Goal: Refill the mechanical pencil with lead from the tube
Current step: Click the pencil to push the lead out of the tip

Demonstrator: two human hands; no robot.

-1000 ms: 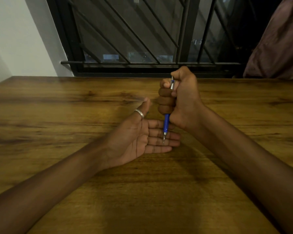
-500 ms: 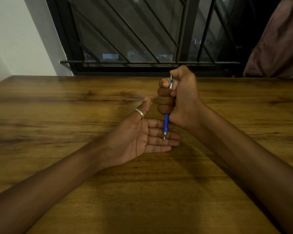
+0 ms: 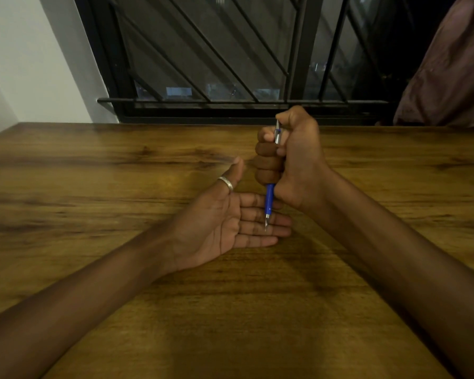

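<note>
My right hand (image 3: 290, 157) is fisted around a blue mechanical pencil (image 3: 269, 199), held upright with its metal tip pointing down. The thumb sits over the pencil's silver top end. Under the tip lies my left hand (image 3: 230, 222), palm up and flat, fingers together pointing right, a silver ring on the thumb. The tip is at or just above the left fingers; I cannot tell if it touches. No lead tube is in view.
A brown wooden table (image 3: 93, 187) stretches wide on all sides of my hands. Behind its far edge stands a dark barred window (image 3: 216, 64). A white wall is at the left and a dark curtain (image 3: 449, 72) at the far right.
</note>
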